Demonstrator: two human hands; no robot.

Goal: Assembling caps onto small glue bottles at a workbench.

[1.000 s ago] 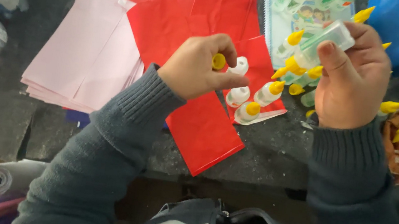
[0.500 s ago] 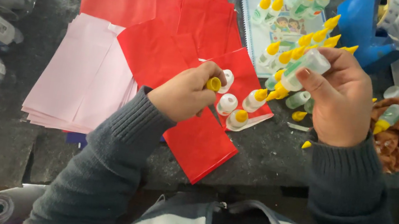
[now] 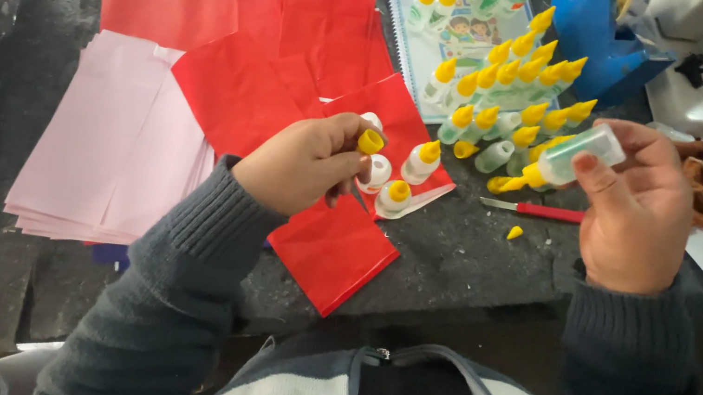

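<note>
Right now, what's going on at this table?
A person in a grey sweater works over red paper sheets on a dark table. The left hand pinches a yellow cap above three small white bottles. The right hand holds a small glue bottle, its yellow nozzle pointing left. More yellow-tipped bottles stand behind.

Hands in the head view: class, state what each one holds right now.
Left hand: closed on a small yellow cap.
Right hand: closed on a small clear yellow-tipped glue bottle.

Dk grey knit sleeves [image 3: 186, 293] (ribbed cuffs)
</note>
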